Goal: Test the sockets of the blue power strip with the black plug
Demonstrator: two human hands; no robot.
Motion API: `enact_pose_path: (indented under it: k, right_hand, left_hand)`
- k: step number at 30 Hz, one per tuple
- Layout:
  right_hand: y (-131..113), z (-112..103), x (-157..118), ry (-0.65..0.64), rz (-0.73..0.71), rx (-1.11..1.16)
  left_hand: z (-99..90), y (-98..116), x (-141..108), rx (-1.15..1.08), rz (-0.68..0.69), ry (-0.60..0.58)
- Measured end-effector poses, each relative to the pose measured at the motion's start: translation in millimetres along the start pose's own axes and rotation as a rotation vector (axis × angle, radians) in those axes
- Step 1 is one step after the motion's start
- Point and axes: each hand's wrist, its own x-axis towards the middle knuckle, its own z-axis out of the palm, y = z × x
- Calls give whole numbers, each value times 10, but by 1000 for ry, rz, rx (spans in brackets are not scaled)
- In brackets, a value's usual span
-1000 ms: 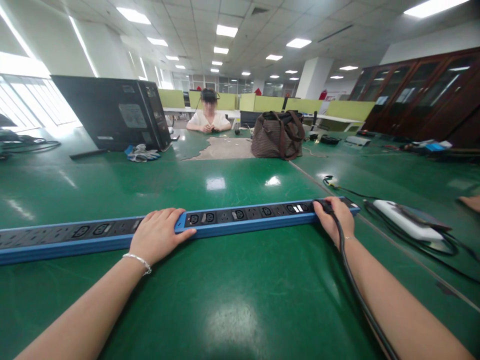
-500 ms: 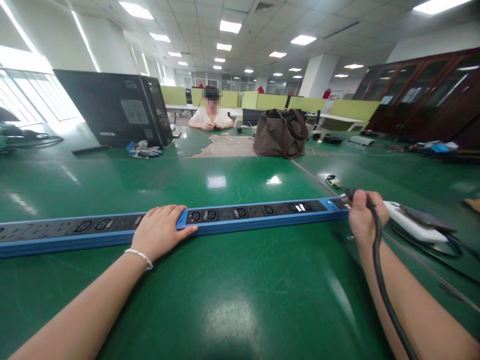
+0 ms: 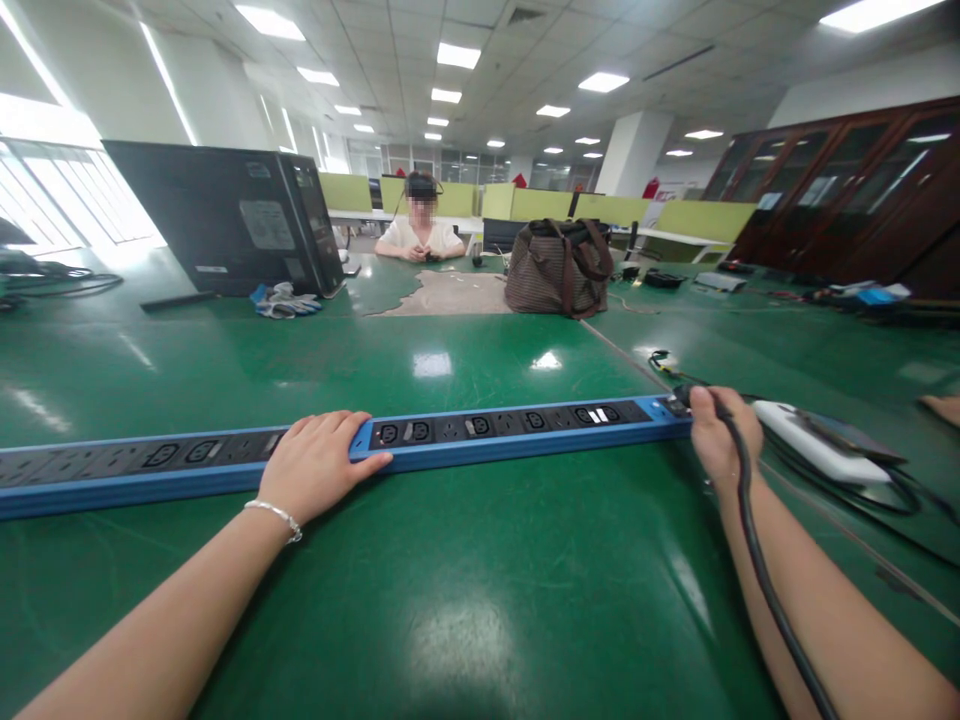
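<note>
A long blue power strip with black sockets lies across the green table. My left hand rests over its middle, fingers on top and thumb along the near side. At the strip's right end, my right hand is closed around the plug of a thick black cable. The plug's head is at the socket in the strip's end; my fingers partly hide it, and how far in it sits cannot be told. The cable runs down over my right forearm.
A white device with black cables lies right of my right hand. Farther back stand a black computer case, gloves and a brown bag. A person sits across the table. Another person's hand shows at the right edge.
My right hand has moved slightly left with the plug, which is now closer to the strip's end socket. My left hand stays on the strip.
</note>
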Motion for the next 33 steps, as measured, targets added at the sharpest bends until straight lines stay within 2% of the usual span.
enact_pose_path:
  k: [7, 15, 23, 27, 33]
  right_hand:
    - [-50, 39, -27, -150, -177, -32]
    - [16, 112, -9, -221, -179, -13]
    - [4, 178, -58, -167, -139, 12]
    - [-32, 149, -72, -202, -82, 10]
    - [-12, 155, -108, -192, -111, 39]
  left_hand:
    - [-3, 2, 3, -31, -10, 5]
    - [13, -1, -1, -30, -2, 24]
    - [12, -11, 0, -38, -2, 17]
    - [21, -17, -4, -25, 11, 34]
    - [17, -10, -1, -2, 23, 31]
